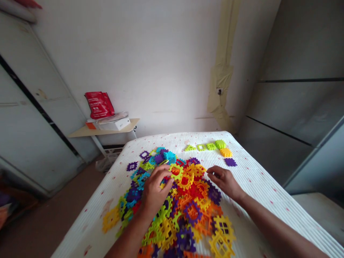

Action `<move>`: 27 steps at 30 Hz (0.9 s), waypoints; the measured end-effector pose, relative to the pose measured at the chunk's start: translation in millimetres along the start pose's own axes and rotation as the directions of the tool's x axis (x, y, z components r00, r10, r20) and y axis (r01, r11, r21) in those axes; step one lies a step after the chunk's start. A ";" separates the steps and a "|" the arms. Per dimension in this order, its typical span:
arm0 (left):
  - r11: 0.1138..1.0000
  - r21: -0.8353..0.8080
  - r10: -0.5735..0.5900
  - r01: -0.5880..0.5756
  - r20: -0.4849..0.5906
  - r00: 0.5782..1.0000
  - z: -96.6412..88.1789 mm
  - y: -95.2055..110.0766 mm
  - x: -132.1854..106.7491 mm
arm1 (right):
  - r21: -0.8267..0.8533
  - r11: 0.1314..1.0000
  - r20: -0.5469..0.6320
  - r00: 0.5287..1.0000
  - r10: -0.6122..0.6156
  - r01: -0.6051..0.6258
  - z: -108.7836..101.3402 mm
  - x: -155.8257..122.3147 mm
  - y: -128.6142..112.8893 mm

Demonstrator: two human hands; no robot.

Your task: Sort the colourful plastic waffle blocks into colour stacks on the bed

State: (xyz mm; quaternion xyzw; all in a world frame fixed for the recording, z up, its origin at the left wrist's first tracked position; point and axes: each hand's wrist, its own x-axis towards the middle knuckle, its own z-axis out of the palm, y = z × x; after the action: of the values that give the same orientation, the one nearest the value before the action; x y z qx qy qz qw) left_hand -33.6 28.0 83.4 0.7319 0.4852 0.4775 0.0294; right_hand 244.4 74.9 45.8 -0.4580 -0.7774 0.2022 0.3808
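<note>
My left hand pinches a lime-green square frame piece between thumb and fingers, above the pile. My right hand is at the pile's right edge, its fingers half curled and a little apart, with nothing visible in them. Its fingertips are close to a yellow notched piece; I cannot tell whether they touch it. Below and between the hands spreads a heap of plastic interlocking pieces in purple, orange, red, blue, green and yellow. A yellow frame piece lies just under the green one.
Toward the far right of the white dotted cover lie a green stack, a yellow stack, a purple piece and a row of green pieces. A side table at the back left bears a red bag and a white box.
</note>
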 end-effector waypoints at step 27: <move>0.914 0.372 -0.005 0.158 -0.381 0.924 -85.8 -98.4 -31.0 | -0.372 0.928 -0.012 0.999 0.030 -0.033 -5.5 61.3 63.6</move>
State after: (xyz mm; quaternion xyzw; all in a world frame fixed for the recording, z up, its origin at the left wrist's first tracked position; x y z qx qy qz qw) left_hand -165.4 20.9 59.4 0.5973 0.5990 0.4977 -0.1917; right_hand 266.4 159.4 32.1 -0.5348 -0.7931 0.0561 0.2860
